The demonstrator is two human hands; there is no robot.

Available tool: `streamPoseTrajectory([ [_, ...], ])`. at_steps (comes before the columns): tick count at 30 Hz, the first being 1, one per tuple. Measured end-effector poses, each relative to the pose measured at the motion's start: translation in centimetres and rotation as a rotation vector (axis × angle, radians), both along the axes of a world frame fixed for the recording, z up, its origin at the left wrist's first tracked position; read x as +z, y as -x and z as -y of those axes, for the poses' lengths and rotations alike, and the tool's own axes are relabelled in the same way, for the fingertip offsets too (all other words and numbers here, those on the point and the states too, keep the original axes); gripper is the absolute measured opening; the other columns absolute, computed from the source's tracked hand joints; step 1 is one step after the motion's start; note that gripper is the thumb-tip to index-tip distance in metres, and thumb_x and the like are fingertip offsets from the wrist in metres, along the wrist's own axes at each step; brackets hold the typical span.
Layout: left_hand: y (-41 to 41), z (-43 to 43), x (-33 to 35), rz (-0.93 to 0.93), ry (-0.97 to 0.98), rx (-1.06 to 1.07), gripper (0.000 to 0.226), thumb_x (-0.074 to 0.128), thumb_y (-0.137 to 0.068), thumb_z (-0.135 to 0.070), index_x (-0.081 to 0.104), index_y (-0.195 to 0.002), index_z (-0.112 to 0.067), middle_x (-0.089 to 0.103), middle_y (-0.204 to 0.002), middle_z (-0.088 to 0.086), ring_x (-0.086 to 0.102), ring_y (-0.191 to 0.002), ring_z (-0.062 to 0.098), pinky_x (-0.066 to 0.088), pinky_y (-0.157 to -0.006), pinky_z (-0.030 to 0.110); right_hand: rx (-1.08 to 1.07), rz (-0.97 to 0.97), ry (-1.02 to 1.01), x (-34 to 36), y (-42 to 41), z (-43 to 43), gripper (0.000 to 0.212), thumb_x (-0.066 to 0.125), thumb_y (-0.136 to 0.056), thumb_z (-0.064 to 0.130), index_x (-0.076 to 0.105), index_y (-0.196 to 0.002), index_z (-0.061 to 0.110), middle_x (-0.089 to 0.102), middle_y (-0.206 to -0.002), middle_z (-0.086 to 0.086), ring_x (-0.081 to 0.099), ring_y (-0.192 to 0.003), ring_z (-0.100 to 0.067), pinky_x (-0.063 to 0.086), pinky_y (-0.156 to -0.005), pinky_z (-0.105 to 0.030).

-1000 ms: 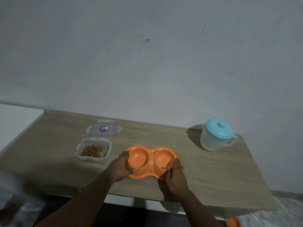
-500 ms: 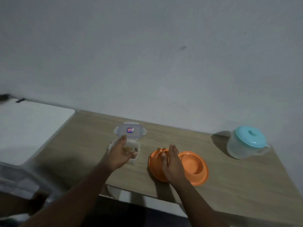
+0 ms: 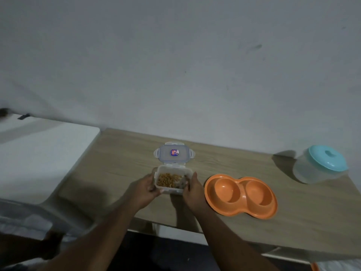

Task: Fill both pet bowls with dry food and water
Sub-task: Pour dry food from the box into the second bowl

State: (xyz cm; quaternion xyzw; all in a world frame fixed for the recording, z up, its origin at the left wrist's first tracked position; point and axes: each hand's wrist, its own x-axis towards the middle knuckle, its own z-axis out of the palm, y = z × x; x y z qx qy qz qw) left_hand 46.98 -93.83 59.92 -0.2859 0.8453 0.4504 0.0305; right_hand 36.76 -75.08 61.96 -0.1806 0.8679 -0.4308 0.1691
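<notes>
A clear plastic food container [image 3: 172, 189] with brown dry food inside sits near the table's front edge. My left hand [image 3: 145, 187] grips its left side and my right hand [image 3: 192, 189] grips its right side. Its clear lid [image 3: 174, 153] lies flat just behind it. The orange double pet bowl [image 3: 241, 196] lies to the right of my right hand, with both cups showing nothing inside. A translucent water jug with a teal lid [image 3: 320, 165] stands at the far right.
The wooden table [image 3: 121, 157] stands against a grey wall. A white surface [image 3: 39, 153] adjoins it on the left. The table's front edge runs just below my wrists.
Both hands left the orange double bowl. The left hand went to the food container first, then the right hand joined it. The view has shifted left.
</notes>
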Motion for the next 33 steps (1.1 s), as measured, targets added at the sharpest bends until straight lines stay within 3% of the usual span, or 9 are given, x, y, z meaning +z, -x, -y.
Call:
streamPoseTrajectory([
  [4,0.3,-0.1,0.3,-0.016,-0.073,-0.03,0.062,0.079,-0.078,-0.042,0.042,-0.113,-0.078,0.066,-0.099,-0.038,0.065,-0.106,-0.007,0.052,-0.102,0.036,-0.039,0.023,0.014,-0.3,-0.1,0.3,0.043,0.045,-0.099,0.015,0.037,-0.141,0.015,0.066,-0.118,-0.003,0.065,-0.098,-0.01,0.056,-0.089,-0.034],
  [9,1.5,-1.4,1.8,-0.047,-0.138,-0.008,0.061,0.076,-0.087,-0.018,0.052,-0.142,-0.029,0.069,-0.122,-0.013,0.062,-0.105,-0.003,0.049,-0.097,0.025,-0.106,0.019,-0.029,0.6,-0.4,-0.2,0.053,0.044,-0.101,0.016,0.025,-0.15,0.004,0.062,-0.126,-0.013,0.061,-0.112,-0.023,0.036,-0.079,-0.014],
  [11,2.3,-1.7,3.0,-0.053,-0.117,-0.038,0.058,0.076,-0.086,-0.027,0.054,-0.138,-0.035,0.069,-0.124,-0.015,0.063,-0.109,-0.002,0.051,-0.094,0.024,-0.172,0.025,0.004,1.0,0.1,-0.9,0.059,0.045,-0.1,0.022,0.022,-0.151,0.006,0.061,-0.128,-0.013,0.058,-0.118,-0.028,0.043,-0.084,-0.022],
  [14,4.1,-3.1,5.3,-0.085,-0.176,-0.104,0.056,0.072,-0.089,-0.013,0.052,-0.138,-0.031,0.065,-0.13,-0.01,0.061,-0.109,-0.001,0.049,-0.078,0.01,-0.257,0.019,0.162,2.7,1.3,-3.3,0.036,0.049,-0.097,0.023,0.048,-0.133,0.018,0.065,-0.116,-0.003,0.063,-0.111,-0.023,0.052,-0.086,-0.031],
  [17,6.4,-5.7,7.0,-0.117,-0.258,-0.159,0.057,0.068,-0.088,0.003,0.052,-0.138,-0.019,0.064,-0.133,0.001,0.064,-0.108,0.005,0.053,-0.083,0.012,-0.308,0.097,0.336,4.6,2.9,-6.3,0.024,0.049,-0.1,0.031,0.043,-0.122,0.022,0.062,-0.114,0.0,0.064,-0.099,-0.012,0.056,-0.079,-0.031],
  [20,7.8,-7.5,7.3,-0.145,-0.317,-0.187,0.057,0.067,-0.087,0.008,0.053,-0.138,-0.013,0.065,-0.125,-0.001,0.063,-0.102,0.0,0.055,-0.091,0.019,-0.352,0.33,0.488,5.6,4.7,-9.0,0.026,0.049,-0.1,0.035,0.04,-0.121,0.022,0.06,-0.115,-0.007,0.068,-0.098,-0.024,0.06,-0.076,-0.051],
  [26,9.1,-13.8,7.5,-0.108,-0.288,-0.257,0.069,0.073,-0.088,-0.005,0.043,-0.148,-0.02,0.056,-0.143,0.0,0.056,-0.121,0.007,0.051,-0.076,0.006,-0.273,0.453,0.609,6.7,6.5,-17.4,0.036,0.054,-0.099,0.025,0.05,-0.131,0.04,0.064,-0.122,-0.006,0.067,-0.106,-0.035,0.058,-0.075,-0.054],
  [31,8.6,-18.9,6.6,-0.057,-0.18,-0.246,0.078,0.077,-0.087,-0.021,0.034,-0.151,-0.024,0.048,-0.138,-0.013,0.048,-0.136,0.016,0.043,-0.083,0.001,-0.237,0.215,0.525,5.7,7.0,-20.8,0.036,0.058,-0.097,0.023,0.054,-0.129,0.038,0.059,-0.125,-0.008,0.063,-0.111,-0.028,0.059,-0.075,-0.053],
  [33,8.4,-20.5,5.5,-0.015,-0.105,-0.232,0.082,0.08,-0.079,-0.043,0.035,-0.148,-0.039,0.054,-0.141,-0.009,0.054,-0.13,0.02,0.051,-0.091,0.018,-0.183,0.052,0.442,5.3,7.4,-21.7,0.036,0.061,-0.093,0.033,0.055,-0.128,0.041,0.06,-0.128,0.0,0.062,-0.115,-0.023,0.059,-0.08,-0.054],
])
